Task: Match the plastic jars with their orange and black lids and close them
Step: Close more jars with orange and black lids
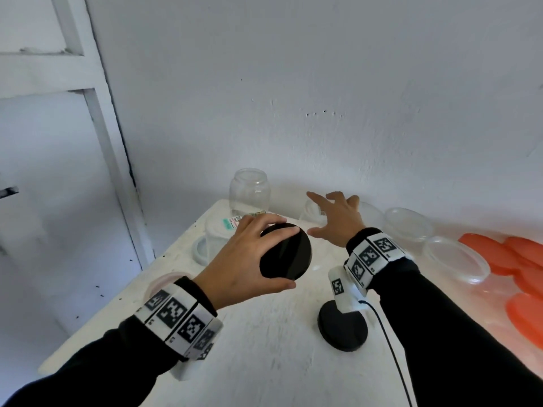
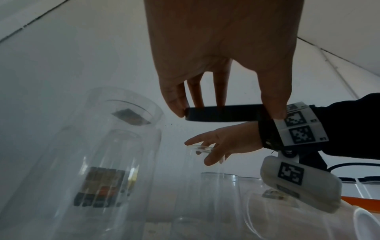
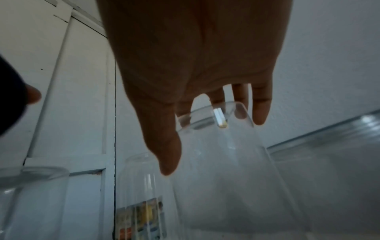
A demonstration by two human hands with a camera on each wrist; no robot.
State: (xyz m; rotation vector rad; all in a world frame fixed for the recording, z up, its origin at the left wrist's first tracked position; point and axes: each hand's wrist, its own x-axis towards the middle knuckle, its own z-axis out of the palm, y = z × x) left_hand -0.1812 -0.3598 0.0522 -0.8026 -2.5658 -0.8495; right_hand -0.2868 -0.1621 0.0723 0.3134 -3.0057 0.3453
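While the left hand (image 1: 244, 259) grips a black lid (image 1: 286, 251) by its edge, fingers curled over the far rim and thumb under the near rim, the lid is held in the air above the white bench (image 1: 264, 333), tilted toward the camera in the head view; the left wrist view shows the same lid (image 2: 224, 114) edge-on, pinched between fingertips (image 2: 175, 105) and thumb. The right hand (image 1: 338, 218) is spread with fingers straight and holds nothing; it is stretched over a clear jar (image 3: 222, 154) near the back of the bench, and from the right wrist view the fingertips (image 3: 260, 112) sit just at the jar's open rim, though actual contact cannot be confirmed. A second black lid (image 1: 342, 326) lies flat on the bench below the right wrist, partly covered by the wrist camera mount. A taller clear jar (image 1: 249, 189) stands upright and uncovered at the back left corner against the wall. Another clear jar with a label (image 1: 219, 233) stands just in front of it, behind the left hand. Several wide, shallow clear containers (image 1: 408, 223) sit along the back toward the right, and a cluster of orange lids (image 1: 493, 254) lies at the far right edge of the bench. Both forearms wear black sleeves and marker-patterned wristbands (image 1: 176, 315)
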